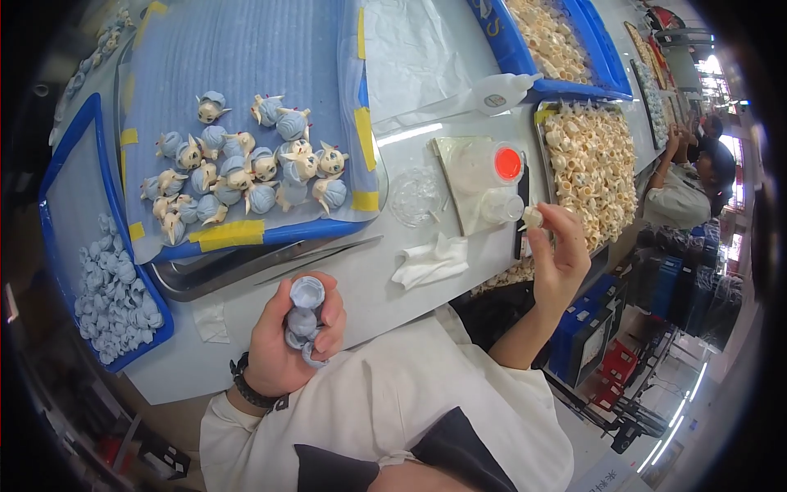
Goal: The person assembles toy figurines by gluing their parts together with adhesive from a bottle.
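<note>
My left hand [270, 348] is closed around several grey-blue doll hair pieces [304, 320]; the topmost one turns its hollow inside upward. Between thumb and fingertips, my right hand [559, 266] pinches a small cream doll face piece [532, 217], just left of a mass of similar cream pieces [586, 164]. Doll heads [238, 176] with grey-blue hair, pointed ears and painted eyes lie in a group on a film-covered tray [238, 70] at the upper left. A blue-rimmed tray [164, 316] at the far left holds loose grey-blue hair pieces [115, 303].
A white squeeze bottle [502, 92], a red-topped clear container [507, 164], a small clear cup [500, 207], tweezers [328, 256] and a crumpled white cloth [433, 261] lie on the table. A blue bin [611, 61] of cream parts stands behind. Another person [684, 184] works at right.
</note>
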A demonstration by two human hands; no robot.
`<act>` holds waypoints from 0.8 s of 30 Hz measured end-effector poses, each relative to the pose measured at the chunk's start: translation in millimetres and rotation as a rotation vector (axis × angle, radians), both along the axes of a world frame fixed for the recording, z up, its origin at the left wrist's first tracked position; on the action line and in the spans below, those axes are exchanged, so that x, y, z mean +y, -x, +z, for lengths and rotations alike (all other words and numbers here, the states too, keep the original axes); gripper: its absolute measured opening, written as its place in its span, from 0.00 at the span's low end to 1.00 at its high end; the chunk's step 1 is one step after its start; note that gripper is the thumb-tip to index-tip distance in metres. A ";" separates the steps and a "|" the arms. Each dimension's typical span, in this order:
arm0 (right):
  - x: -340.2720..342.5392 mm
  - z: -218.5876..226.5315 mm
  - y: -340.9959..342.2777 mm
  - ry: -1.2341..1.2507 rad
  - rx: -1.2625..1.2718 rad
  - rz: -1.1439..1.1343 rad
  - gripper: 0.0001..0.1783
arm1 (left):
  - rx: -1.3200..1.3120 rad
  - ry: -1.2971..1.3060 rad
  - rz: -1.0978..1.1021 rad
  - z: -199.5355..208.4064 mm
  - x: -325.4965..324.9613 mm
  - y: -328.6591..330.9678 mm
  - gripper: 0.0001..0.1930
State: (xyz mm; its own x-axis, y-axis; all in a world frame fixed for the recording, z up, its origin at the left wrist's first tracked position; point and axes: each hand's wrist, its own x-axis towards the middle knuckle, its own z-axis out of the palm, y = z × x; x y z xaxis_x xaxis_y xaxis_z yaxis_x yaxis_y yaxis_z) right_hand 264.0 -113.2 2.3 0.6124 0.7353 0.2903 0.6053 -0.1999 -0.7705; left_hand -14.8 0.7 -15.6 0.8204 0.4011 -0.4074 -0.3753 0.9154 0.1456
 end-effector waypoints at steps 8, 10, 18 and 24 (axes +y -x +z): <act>9.4 5.5 1.1 0.060 -0.134 0.041 0.16 | -0.023 0.265 -0.064 2.3 -2.7 -3.3 0.22; 10.9 7.1 1.7 0.077 -0.155 0.042 0.16 | -0.103 0.303 -0.095 -0.7 -3.6 -2.0 0.23; 19.4 20.1 6.1 0.188 -0.311 0.101 0.17 | -0.063 0.042 -0.177 6.2 -1.2 -0.1 0.22; 19.0 23.9 3.2 0.256 -0.488 0.155 0.18 | 0.140 -0.327 -0.207 11.4 -0.2 3.3 0.21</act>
